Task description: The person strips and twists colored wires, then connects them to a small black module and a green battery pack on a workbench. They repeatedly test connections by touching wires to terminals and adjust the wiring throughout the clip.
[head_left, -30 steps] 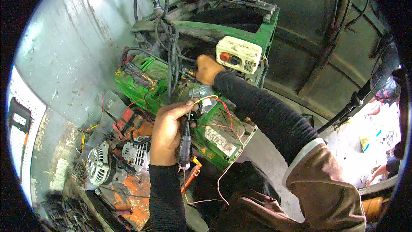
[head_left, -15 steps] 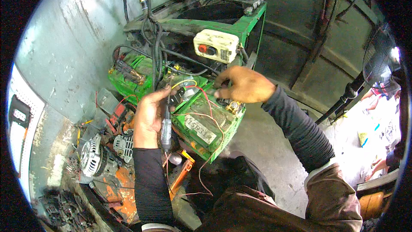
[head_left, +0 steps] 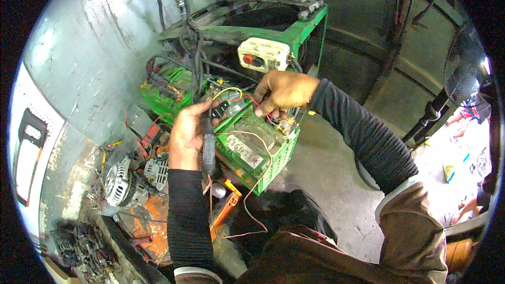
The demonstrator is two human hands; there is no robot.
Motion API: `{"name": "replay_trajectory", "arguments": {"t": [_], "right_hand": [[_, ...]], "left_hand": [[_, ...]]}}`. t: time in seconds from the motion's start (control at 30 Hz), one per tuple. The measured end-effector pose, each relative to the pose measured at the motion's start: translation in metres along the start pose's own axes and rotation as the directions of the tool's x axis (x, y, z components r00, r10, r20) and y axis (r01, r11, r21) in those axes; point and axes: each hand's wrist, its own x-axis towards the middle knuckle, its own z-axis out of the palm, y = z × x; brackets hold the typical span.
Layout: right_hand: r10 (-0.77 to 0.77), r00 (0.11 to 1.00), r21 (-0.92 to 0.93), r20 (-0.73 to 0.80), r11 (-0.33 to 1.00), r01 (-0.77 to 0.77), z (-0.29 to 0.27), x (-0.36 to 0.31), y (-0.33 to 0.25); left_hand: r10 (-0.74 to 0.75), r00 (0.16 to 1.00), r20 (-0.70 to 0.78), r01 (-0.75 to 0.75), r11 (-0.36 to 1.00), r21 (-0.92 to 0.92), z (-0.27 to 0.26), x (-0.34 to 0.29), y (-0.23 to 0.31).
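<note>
My left hand [head_left: 187, 134] is closed at the near left of a green battery [head_left: 279, 160]. Against its palm is a grey, wired probe like a test light [head_left: 209, 155], with a thin wire leaving its lower end. At the same fingertips sits a small black connector [head_left: 220, 110] with a yellow wire [head_left: 227, 90] looping from it. My right hand [head_left: 286, 93] is over the battery's far edge, thumb and fingers pinched on a thin red wire [head_left: 250, 99]. Just below it is the brass-coloured battery terminal [head_left: 285, 125]. The pinched tip is partly hidden.
A second green battery [head_left: 158, 100] and hanging black cables [head_left: 197, 63] stand behind. A cream switch box [head_left: 263, 54] is fixed to the green frame [head_left: 307, 29]. At left lie an alternator [head_left: 120, 183] and loose tools. A fan [head_left: 463, 68] stands at right.
My right hand has shifted slightly left, and its fingers have closed on the red wire, which is now drawn up toward them. The left hand keeps its hold. The view has moved slightly.
</note>
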Motion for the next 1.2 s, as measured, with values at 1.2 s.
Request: {"name": "replay_trajectory", "arguments": {"t": [1.2], "right_hand": [[-0.338,0.879,-0.41,-0.336,0.893,0.187,0.024,-0.015,0.049]], "left_hand": [[-0.037,0.995,-0.089,0.045,0.996,0.083,0.022,-0.011,0.005]]}}
